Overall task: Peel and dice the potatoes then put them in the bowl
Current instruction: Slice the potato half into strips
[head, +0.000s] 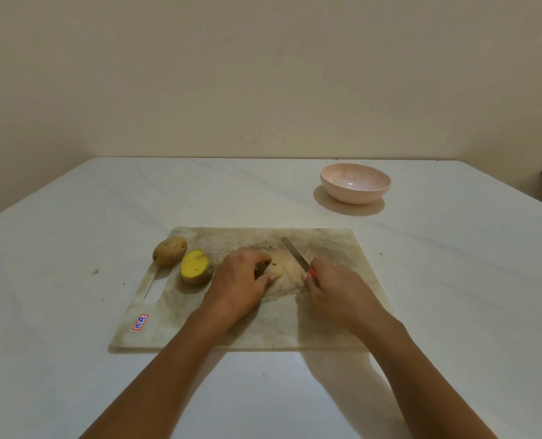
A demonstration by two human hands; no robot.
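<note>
Left hand (241, 282) curls over a mostly hidden potato piece (276, 271) on the board (263, 331); right hand (334, 294) grips the knife (295, 253); bowl (355, 195) sits far right.

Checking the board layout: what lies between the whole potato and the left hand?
In the head view, a potato half, yellow cut face up, sits on the board between the whole potato and the left hand.

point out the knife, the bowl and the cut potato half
knife (295, 253): head view, middle of the blade
bowl (355, 197): head view, near outer wall
cut potato half (194, 264): head view, yellow cut face
</note>
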